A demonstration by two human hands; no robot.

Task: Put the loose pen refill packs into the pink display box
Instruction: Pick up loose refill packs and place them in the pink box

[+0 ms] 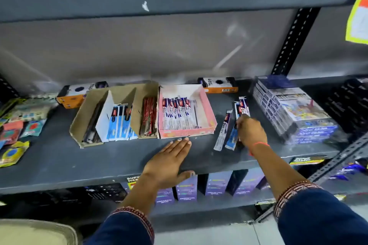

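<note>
The pink display box (209, 108) sits mid-shelf and holds a row of several refill packs (177, 113) at its left side. To its right, loose refill packs lie on the shelf: one long white pack (223, 130), a blue one (232, 138), and two more (242, 106) further back. My right hand (251, 132) is down on those loose packs, fingers curled around the back two. My left hand (169, 162) lies flat, palm down, on the shelf just in front of the pink box, fingertips near its front wall.
A brown cardboard divider box (83, 117) with blue and red packs stands left of the pink box. Wrapped stacks of boxes (292, 113) stand at the right. Orange-black boxes (219, 84) lie at the back. Packets (14, 129) lie far left. The shelf's front edge (79, 182) runs below.
</note>
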